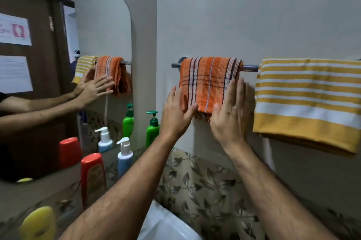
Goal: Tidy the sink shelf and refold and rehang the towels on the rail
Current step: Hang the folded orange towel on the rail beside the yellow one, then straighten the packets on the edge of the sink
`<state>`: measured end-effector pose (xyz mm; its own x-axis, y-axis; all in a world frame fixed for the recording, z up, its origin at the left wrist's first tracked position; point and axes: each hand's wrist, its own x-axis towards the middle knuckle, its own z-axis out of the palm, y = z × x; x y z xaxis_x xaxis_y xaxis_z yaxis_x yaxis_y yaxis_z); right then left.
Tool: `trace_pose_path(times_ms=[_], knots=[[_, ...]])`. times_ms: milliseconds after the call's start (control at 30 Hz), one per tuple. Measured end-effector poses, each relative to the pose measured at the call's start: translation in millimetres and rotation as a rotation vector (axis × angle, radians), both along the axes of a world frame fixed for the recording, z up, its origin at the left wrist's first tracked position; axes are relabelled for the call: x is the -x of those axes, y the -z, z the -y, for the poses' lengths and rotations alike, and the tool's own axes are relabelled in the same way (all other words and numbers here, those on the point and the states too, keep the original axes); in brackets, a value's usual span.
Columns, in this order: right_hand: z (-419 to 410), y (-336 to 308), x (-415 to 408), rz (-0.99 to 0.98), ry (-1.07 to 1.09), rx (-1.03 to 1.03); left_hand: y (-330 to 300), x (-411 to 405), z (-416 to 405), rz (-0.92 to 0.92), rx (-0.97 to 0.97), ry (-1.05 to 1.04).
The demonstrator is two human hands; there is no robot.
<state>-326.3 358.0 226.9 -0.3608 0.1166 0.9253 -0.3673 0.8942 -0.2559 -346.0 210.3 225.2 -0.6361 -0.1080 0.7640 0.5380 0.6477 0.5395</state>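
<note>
An orange plaid towel [207, 81] hangs folded over the chrome rail [250, 68] on the wall. My left hand [176, 114] lies flat against its lower left edge, fingers spread. My right hand [230, 114] is flat at its lower right edge, fingers pointing up. Neither hand grips the cloth. A yellow and white striped towel [308, 101] hangs folded over the rail to the right, apart from the orange one.
On the shelf at the left stand a green pump bottle [152, 130], a blue pump bottle [124, 156], a red bottle [92, 177] and a yellow object [38, 224]. A mirror [64, 75] lines the left wall. The white sink [166, 226] is below.
</note>
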Motion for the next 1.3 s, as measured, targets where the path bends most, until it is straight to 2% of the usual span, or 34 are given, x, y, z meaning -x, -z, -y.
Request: trace_pose_path(times_ms=[133,267,467,700,900,1067,1300], knots=[[-8.2,12.1,-1.7,-0.063,-0.125,-0.124,15.2,-29.3,-9.5,-0.082,0.134,-0.103],[-31.8,41.9,-2.1,-0.023,-0.241,-0.107,55.7,-54.6,-14.3,-0.015,0.280,-0.214],[-38.1,131.3,-20.2,0.374,-0.451,-0.130,152.6,-104.3,-9.4,0.246,0.427,-0.345],[-18.8,245.7,-41.0,0.656,-0.583,-0.391,259.1,-187.3,16.8,0.593,0.508,-0.465],[16.7,311.5,-77.2,0.872,-0.711,-0.563,326.2,-269.3,47.3,0.825,0.489,-0.574],[58.8,346.1,-118.8,0.971,-0.773,-0.701,359.8,-325.4,74.5,0.963,0.408,-0.669],[112.1,376.8,-164.1,1.042,-0.841,-0.792,380.8,-372.8,116.7,1.039,0.363,-0.801]])
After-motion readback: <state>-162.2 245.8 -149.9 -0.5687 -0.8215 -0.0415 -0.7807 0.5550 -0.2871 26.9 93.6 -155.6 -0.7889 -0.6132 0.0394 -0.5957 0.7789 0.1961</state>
